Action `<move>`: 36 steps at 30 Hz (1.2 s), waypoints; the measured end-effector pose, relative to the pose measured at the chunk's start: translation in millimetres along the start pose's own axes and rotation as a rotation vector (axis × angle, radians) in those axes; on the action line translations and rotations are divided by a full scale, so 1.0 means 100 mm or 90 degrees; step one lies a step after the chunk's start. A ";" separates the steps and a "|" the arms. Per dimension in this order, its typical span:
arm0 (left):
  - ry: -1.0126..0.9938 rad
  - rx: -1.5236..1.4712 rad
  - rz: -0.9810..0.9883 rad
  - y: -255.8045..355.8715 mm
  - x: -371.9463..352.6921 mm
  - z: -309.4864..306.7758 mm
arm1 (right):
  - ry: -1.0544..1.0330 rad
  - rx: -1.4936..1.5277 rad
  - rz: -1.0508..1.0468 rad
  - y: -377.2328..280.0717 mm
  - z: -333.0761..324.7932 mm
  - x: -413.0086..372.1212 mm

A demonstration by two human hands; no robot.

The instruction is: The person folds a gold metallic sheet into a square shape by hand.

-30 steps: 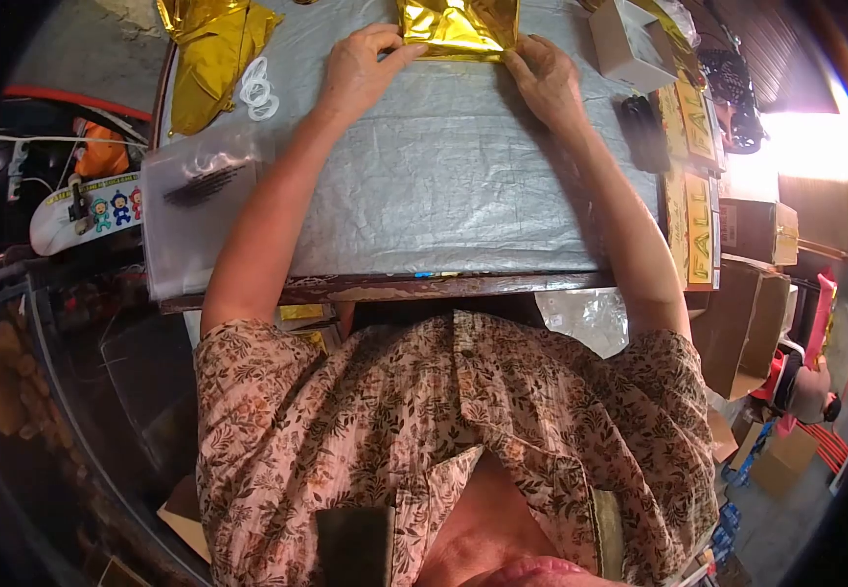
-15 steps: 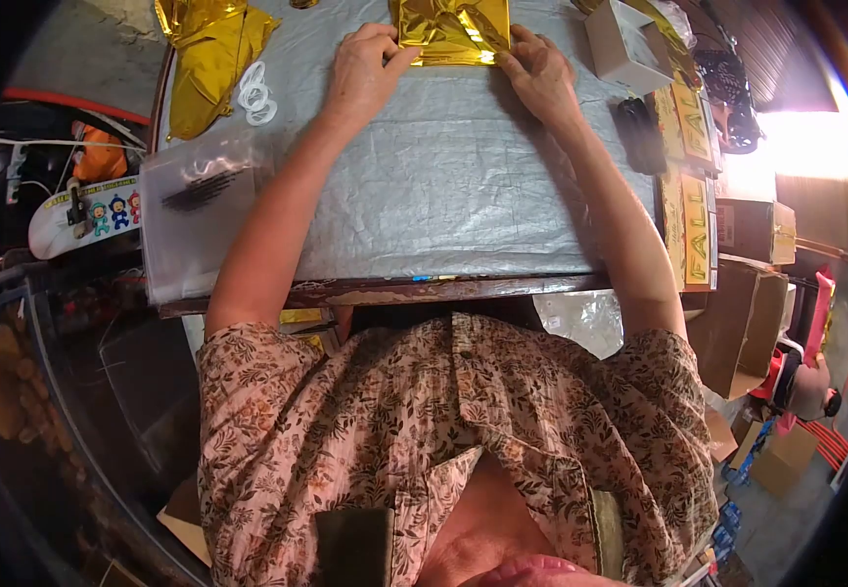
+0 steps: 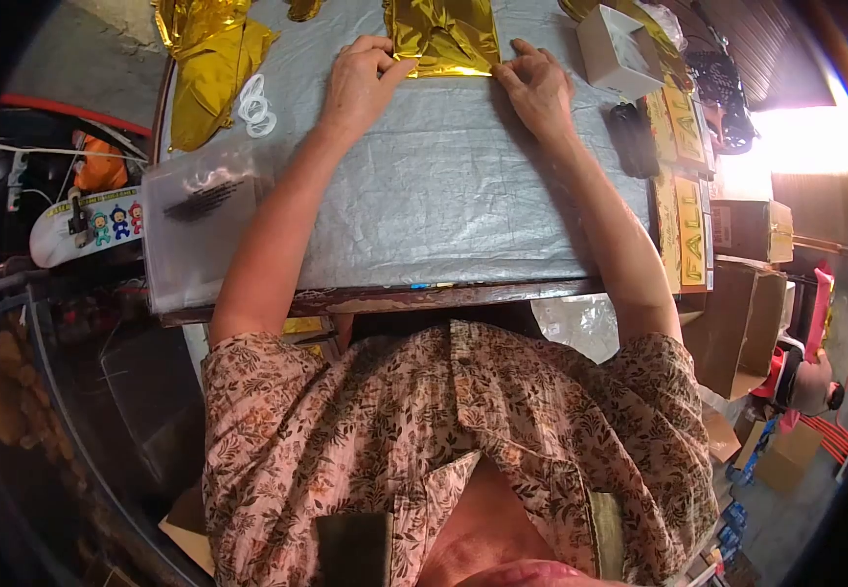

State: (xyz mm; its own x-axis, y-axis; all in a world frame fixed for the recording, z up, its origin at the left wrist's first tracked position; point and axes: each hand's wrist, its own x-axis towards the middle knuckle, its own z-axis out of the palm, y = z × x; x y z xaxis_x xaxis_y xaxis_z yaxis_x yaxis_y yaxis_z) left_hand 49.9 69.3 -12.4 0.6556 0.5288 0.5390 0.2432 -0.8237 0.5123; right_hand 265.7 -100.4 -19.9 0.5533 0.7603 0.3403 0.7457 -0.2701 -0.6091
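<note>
A shiny piece of gold foil [image 3: 443, 37], folded into a rough rectangle, lies at the far middle of the table, cut off by the top of the view. My left hand [image 3: 360, 86] is closed at its near left corner, thumb and fingertips pinched there. At the near right corner, my right hand [image 3: 539, 93] has its thumb and fingers together on the foil's edge. Both forearms reach straight out over the table. More crumpled gold foil [image 3: 213, 83] rests at the far left, beside a bundle of white rings [image 3: 256, 106].
A grey sheet [image 3: 443, 196] covers the table. Clear plastic bags [image 3: 194, 235] lie on its left edge. At the right are an open white box [image 3: 619, 49], a dark object [image 3: 629, 132] and yellow boxes [image 3: 678, 225]. A cardboard box [image 3: 737, 323] stands beyond the right edge.
The gold foil sits slightly nearer and a little further left, showing flatter near its front edge. Both hands have shifted slightly with it and stay at its corners.
</note>
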 end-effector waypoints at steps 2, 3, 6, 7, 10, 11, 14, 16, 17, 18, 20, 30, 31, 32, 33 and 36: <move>-0.001 -0.013 -0.007 -0.01 -0.01 -0.01 | -0.013 -0.025 0.007 -0.03 -0.02 0.00; -0.003 -0.027 -0.013 -0.02 -0.02 -0.01 | -0.020 -0.030 0.013 -0.04 -0.03 0.00; 0.025 -0.039 -0.034 0.04 -0.02 -0.04 | -0.032 -0.037 0.022 -0.04 -0.04 0.02; 0.027 -0.036 -0.034 0.03 -0.03 -0.03 | -0.038 -0.042 0.029 -0.05 -0.04 0.03; 0.047 -0.018 -0.042 0.00 -0.03 -0.02 | -0.039 -0.051 0.029 -0.07 -0.05 0.03; 0.044 -0.014 -0.040 0.00 -0.04 -0.01 | -0.040 -0.051 0.030 -0.06 -0.04 0.03; 0.027 -0.020 -0.043 0.01 -0.04 -0.01 | -0.045 -0.038 0.025 -0.02 -0.02 0.05; 0.015 -0.027 -0.049 0.01 -0.04 -0.02 | -0.013 0.007 0.009 0.00 0.02 0.04; 0.015 -0.025 -0.044 0.01 -0.04 -0.03 | -0.013 0.007 0.009 0.02 0.02 0.04; 0.014 -0.022 -0.040 0.01 -0.04 -0.03 | -0.016 0.021 0.007 0.04 0.03 0.04; 0.011 -0.029 -0.039 0.01 -0.04 -0.04 | -0.019 0.035 0.006 0.02 0.01 0.05; 0.020 -0.019 -0.021 -0.03 -0.04 -0.01 | -0.136 0.004 -0.032 -0.02 -0.20 0.09; 0.020 -0.019 -0.021 -0.02 -0.04 -0.01 | -0.147 0.023 -0.017 -0.04 -0.21 0.10; 0.023 -0.023 -0.015 -0.02 -0.05 0.00 | -0.147 0.023 -0.017 -0.06 -0.23 0.09; 0.026 -0.025 -0.010 -0.03 -0.05 -0.01 | -0.144 0.020 -0.003 -0.09 -0.23 0.08; 0.034 -0.023 0.003 -0.05 -0.05 0.01 | -0.135 0.037 0.010 -0.08 -0.20 0.08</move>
State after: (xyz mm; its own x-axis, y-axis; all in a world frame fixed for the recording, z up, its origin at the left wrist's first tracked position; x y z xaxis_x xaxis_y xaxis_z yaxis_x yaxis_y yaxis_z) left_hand 46.3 70.4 -17.9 0.6174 0.5360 0.5757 0.2143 -0.8188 0.5325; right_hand 271.6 -104.2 2.3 0.4697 0.8652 0.1756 0.7117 -0.2534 -0.6552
